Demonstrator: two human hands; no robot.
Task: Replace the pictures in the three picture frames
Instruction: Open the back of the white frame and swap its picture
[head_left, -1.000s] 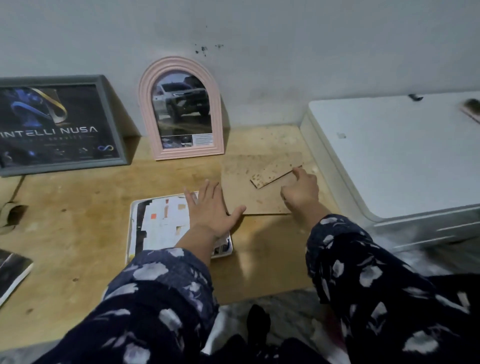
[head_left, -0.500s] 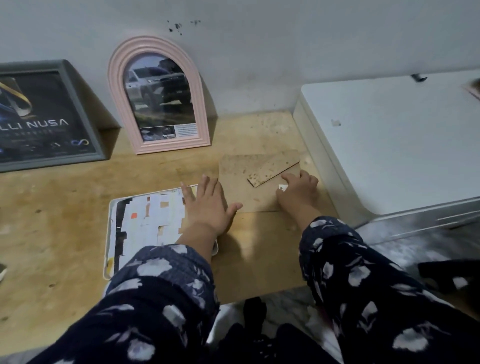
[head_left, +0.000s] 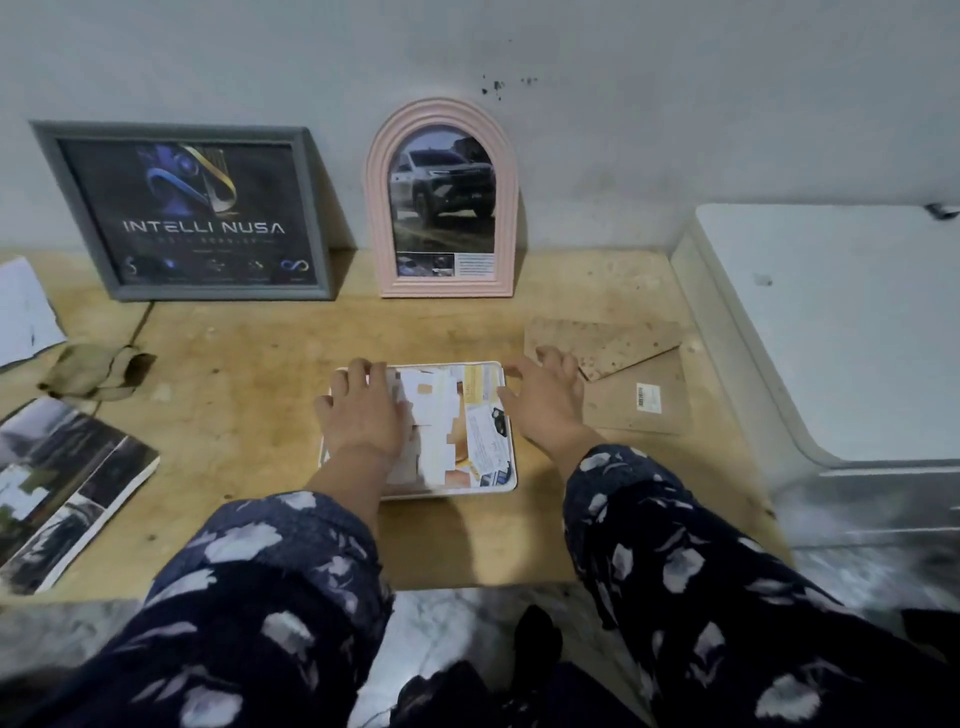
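Beyond the fingertips of the left hand (head_left: 362, 410) a strip of bare wooden tabletop (head_left: 260, 467) runs to the wall — bounded there by the grey frame (head_left: 182, 213) and the pink arched frame (head_left: 442, 200), both leaning upright. Just beyond and outboard of the right hand (head_left: 543, 402) fingers lie two flat backing boards (head_left: 623, 374), low enough to pass over. Farther right the white appliance (head_left: 841, 332) blocks passage. Left of the left fingers, open wood reaches a crumpled cloth (head_left: 93, 366) and a photo stack (head_left: 67, 483).
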